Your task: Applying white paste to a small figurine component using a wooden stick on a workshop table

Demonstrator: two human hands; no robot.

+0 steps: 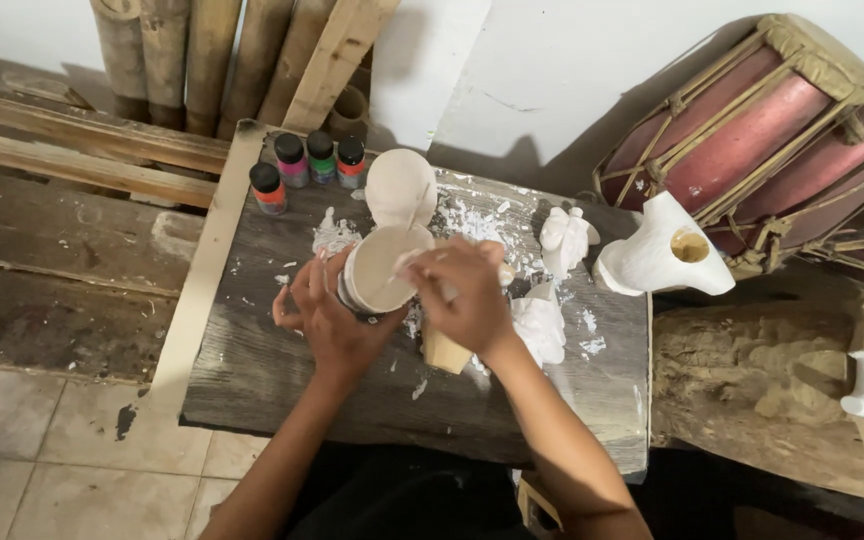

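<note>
Holding a tilted round can [380, 268] brimming with thick white paint.

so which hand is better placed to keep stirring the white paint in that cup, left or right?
Right, probably. The right hand is over the cup, pinching the thin stick that dips into it. The left hand is wrapped around the cup's side, steadying it on the board.

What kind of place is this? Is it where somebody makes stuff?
It looks like a small home craft workshop. On the paint-splashed grey wooden board the left hand holds a round tub of white paint, four small black-capped paint bottles stand behind, and white-coated carved figures sit nearby.
</note>
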